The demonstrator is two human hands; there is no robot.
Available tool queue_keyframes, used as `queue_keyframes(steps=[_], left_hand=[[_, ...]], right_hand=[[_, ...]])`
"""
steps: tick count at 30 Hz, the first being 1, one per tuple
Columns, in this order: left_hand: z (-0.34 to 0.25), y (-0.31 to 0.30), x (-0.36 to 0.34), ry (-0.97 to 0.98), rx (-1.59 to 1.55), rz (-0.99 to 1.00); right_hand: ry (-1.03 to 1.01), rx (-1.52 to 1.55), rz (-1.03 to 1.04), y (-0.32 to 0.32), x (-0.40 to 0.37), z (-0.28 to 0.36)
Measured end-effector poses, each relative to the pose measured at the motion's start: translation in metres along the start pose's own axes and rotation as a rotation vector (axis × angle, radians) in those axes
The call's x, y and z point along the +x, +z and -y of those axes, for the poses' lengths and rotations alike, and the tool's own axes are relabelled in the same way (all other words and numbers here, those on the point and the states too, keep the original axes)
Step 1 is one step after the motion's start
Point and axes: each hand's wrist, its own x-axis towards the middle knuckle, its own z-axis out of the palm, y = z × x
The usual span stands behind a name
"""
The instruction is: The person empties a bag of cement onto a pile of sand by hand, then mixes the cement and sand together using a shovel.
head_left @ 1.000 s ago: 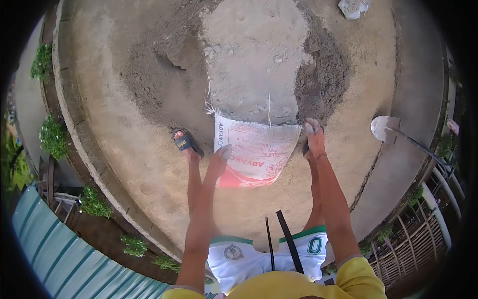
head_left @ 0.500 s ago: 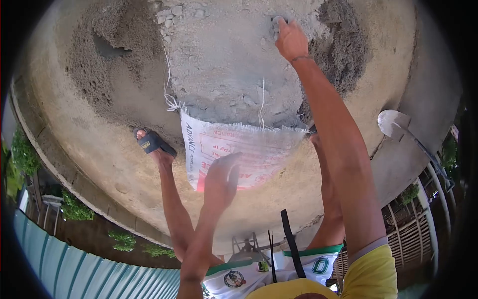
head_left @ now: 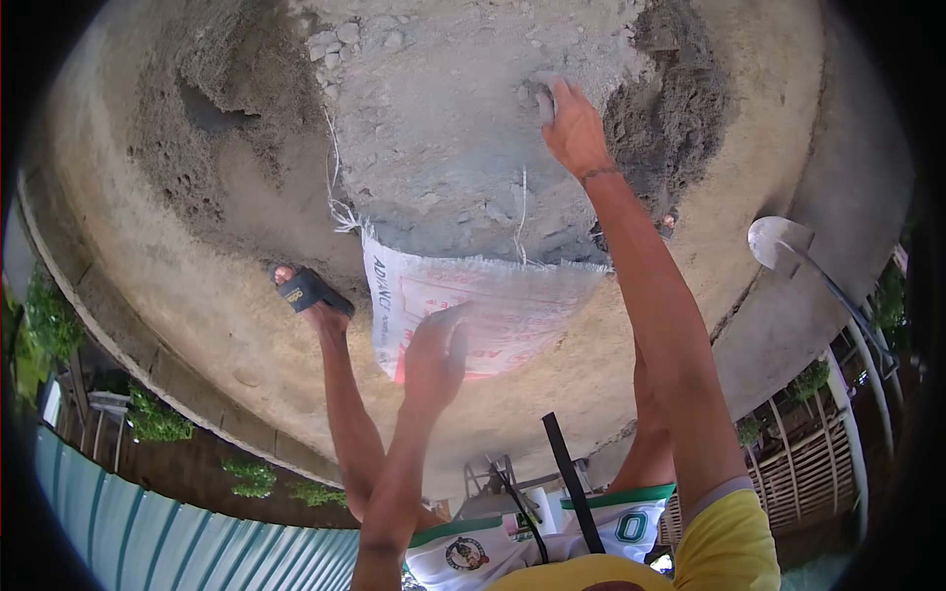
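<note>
My right hand reaches over the pale grey cement powder. Its fingers are closed on a small grey lump, blurred and coated with dust, so its exact kind does not show. Nothing is held in my left hand, whose fingers stretch out, loosely bent. That hand hovers above the printed white and red cement sack. The sack's frayed, opened end borders the powder, and loose white threads lie over it.
Damp grey sand piles up left of the powder, with a darker heap on the right. A shovel lies at the far right on the concrete floor. My sandalled foot stands beside the sack.
My right hand has moved nearer to me over the powder, with the grey lump still in its fingers. My left hand has barely shifted above the sack.
</note>
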Motion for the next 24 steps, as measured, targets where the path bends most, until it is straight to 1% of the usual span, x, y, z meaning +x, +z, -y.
queue_keyframes(steps=[1,4,7,10,12,13,15,16,17,20,21,22,24], left_hand=[[0.0,0.0,-0.001,-0.011,0.0,0.01],[0.002,-0.003,0.0,-0.017,0.004,0.025],[0.005,-0.005,-0.001,-0.002,0.005,0.014],[0.015,-0.007,-0.005,-0.03,-0.015,-0.006],[0.02,-0.009,-0.007,-0.058,-0.065,-0.03],[0.02,-0.011,-0.009,-0.038,-0.043,-0.059],[0.016,-0.019,0.002,0.017,0.008,-0.13],[0.009,-0.029,0.015,0.04,0.027,-0.159],[0.0,-0.039,0.034,0.067,0.055,-0.233],[-0.014,-0.069,0.128,0.204,0.164,-0.411],[-0.024,-0.079,0.165,0.29,0.268,-0.491],[-0.022,-0.088,0.205,0.46,0.45,-0.588],[-0.025,-0.103,0.263,0.582,0.671,-0.627]], right_hand=[[-0.082,-0.048,-0.017,0.01,-0.003,0.009],[0.084,-0.204,0.08,0.031,-0.007,0.023],[0.149,-0.315,0.125,0.037,-0.007,0.022],[0.202,0.039,-0.015,0.016,-0.007,0.02],[0.172,0.075,-0.15,-0.003,0.001,0.001],[0.16,0.096,-0.213,-0.011,0.005,-0.011],[0.155,0.013,-0.237,-0.02,0.023,-0.032],[0.189,-0.047,-0.201,-0.022,0.031,-0.039],[0.219,-0.094,-0.161,-0.018,0.038,-0.043],[0.192,-0.053,-0.148,0.002,0.049,-0.045],[0.165,-0.054,-0.166,0.008,0.05,-0.046],[0.143,-0.058,-0.181,0.015,0.048,-0.048],[0.111,-0.065,-0.199,0.022,0.046,-0.048]])
